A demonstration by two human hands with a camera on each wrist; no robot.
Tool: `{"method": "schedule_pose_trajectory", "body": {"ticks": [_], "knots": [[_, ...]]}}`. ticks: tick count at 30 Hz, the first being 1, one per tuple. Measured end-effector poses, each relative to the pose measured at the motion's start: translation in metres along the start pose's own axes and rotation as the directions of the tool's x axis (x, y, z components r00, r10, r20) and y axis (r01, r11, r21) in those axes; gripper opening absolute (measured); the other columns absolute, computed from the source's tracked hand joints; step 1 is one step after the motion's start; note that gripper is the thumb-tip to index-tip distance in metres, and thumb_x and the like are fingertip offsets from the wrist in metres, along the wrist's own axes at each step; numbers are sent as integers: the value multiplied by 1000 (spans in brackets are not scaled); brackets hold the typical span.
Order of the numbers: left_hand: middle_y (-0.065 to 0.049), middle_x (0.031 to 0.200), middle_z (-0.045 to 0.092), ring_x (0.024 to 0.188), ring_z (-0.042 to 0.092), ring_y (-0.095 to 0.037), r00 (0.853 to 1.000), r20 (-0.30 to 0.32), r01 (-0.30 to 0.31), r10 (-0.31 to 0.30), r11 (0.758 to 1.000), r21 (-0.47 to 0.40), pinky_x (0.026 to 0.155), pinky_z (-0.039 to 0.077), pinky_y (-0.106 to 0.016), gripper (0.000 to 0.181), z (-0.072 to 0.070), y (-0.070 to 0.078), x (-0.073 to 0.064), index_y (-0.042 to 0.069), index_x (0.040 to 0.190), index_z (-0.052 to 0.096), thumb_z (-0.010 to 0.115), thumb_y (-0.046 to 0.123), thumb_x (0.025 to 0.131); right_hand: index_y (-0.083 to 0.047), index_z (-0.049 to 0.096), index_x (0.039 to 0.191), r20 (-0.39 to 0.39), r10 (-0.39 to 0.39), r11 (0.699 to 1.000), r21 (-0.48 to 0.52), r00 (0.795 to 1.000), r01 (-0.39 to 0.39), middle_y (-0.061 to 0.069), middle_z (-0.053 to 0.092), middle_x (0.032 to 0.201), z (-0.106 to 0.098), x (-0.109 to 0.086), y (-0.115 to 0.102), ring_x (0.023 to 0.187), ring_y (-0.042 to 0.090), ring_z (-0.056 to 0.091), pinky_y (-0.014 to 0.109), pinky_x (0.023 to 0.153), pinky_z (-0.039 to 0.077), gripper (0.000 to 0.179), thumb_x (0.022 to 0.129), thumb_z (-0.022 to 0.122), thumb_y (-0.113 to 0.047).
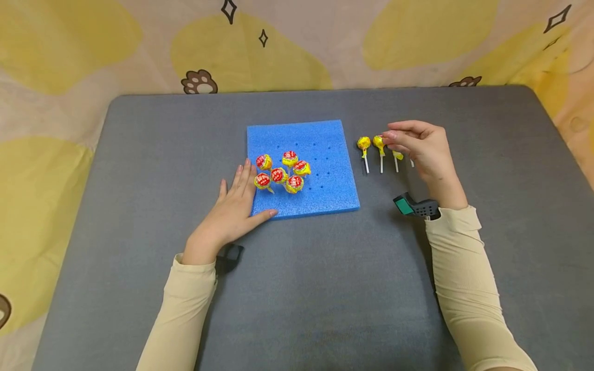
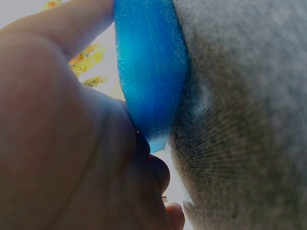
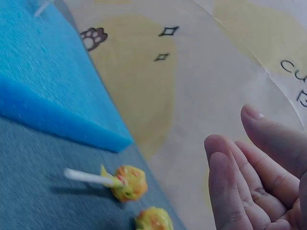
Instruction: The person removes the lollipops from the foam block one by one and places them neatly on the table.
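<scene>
A blue foam board with rows of small holes lies on the grey table. Several yellow-and-red wrapped lollipops stand in it at its near left. My left hand rests flat with straight fingers against the board's left near corner; the left wrist view shows the foam edge against my palm. Right of the board lie several loose lollipops in a row. My right hand hovers over them with relaxed fingers, holding nothing, above two lollipops.
A cloth with yellow patches and paw prints lies under and beyond the table. The near half of the table is bare grey surface. Wrist-worn cameras sit on both cuffs.
</scene>
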State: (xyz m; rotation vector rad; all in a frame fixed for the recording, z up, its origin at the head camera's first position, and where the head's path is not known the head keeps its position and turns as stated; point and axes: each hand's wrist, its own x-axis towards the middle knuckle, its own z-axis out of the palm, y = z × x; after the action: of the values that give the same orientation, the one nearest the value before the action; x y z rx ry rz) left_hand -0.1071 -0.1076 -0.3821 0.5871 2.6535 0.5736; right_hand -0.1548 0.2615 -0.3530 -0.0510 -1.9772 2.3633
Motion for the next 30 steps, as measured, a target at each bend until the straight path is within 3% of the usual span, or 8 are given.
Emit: {"method": "schedule_pose_trajectory", "body": {"ticks": [9, 16, 22, 30], "knots": [[-14, 156, -14, 142, -14, -27, 1000, -6, -8, 8, 1000, 0, 109, -5, -57, 99, 0, 0, 0, 0, 149, -5, 54, 52, 90, 9, 69, 98, 67, 19, 1000, -23, 998, -18, 10, 72, 81, 15, -1, 6, 73, 16, 69, 25, 67, 55, 19, 79, 71, 6], [-14, 155, -15, 142, -14, -27, 1000, -6, -14, 14, 1000, -2, 109, -5, -58, 98, 1, -1, 0, 0, 149, -6, 53, 52, 90, 17, 63, 102, 134, 17, 998, -56, 991, -10, 12, 71, 84, 26, -3, 13, 73, 19, 69, 29, 69, 55, 27, 80, 71, 5], [-14, 155, -16, 142, -15, -27, 1000, -8, -14, 14, 1000, -4, 109, -5, -58, 99, 1, -2, 0, 1, 149, -8, 53, 52, 90, 9, 68, 100, 193, 36, 997, -67, 981, -24, 9, 71, 85, 35, -4, 18, 76, 18, 69, 27, 70, 55, 19, 81, 69, 6], [-12, 155, -17, 142, -16, -26, 1000, -2, -11, 11, 1000, -10, 109, -6, -58, 100, 2, -3, 2, 2, 149, -9, 54, 52, 90, 13, 65, 103, 257, 65, 995, -92, 964, -43, 8, 71, 86, 49, -9, 27, 78, 17, 69, 27, 73, 54, 23, 82, 68, 6]]}}
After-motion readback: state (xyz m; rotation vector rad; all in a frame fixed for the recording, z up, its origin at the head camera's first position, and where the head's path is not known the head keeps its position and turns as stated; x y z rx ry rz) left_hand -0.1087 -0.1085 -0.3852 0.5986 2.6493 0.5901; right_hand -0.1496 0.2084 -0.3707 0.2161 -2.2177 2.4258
